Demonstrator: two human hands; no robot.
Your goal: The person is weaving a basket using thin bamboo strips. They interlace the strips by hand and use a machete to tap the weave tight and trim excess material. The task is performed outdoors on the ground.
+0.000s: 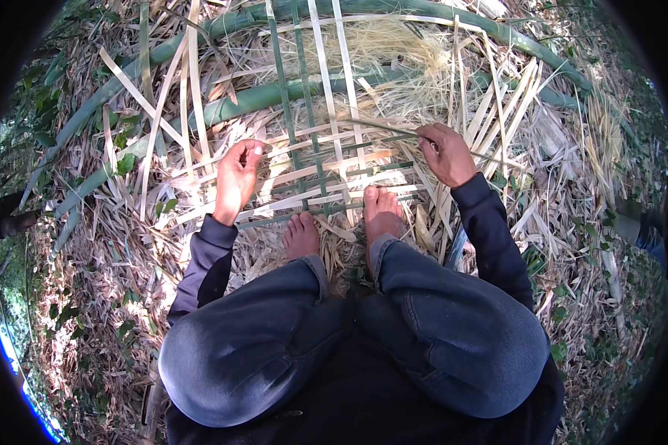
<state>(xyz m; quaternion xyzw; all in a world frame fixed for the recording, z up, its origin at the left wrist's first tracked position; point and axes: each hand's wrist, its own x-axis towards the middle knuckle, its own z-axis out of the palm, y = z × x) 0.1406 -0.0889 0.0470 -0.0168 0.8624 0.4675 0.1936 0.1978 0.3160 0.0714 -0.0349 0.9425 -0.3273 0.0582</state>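
Observation:
A loose woven grid of flat bamboo strips [321,179], some green and some pale, lies on the ground before my bare feet. My right foot [382,211] and left foot [301,236] rest at its near edge. At the grid's right side my right hand [447,154] pinches a thin dark green bamboo strip [382,127], which extends past the hand on both sides. My left hand [237,178] is beside the grid's left edge, thumb and fingers pressed together. Whatever might be between those fingertips is too small to make out.
Long green bamboo poles [252,101] lie across the ground beyond the grid. Loose pale strips [501,100] are piled at the right, with others [159,111] at the left. Fine shavings [393,52] form a heap at the back. Dry leaves cover the ground.

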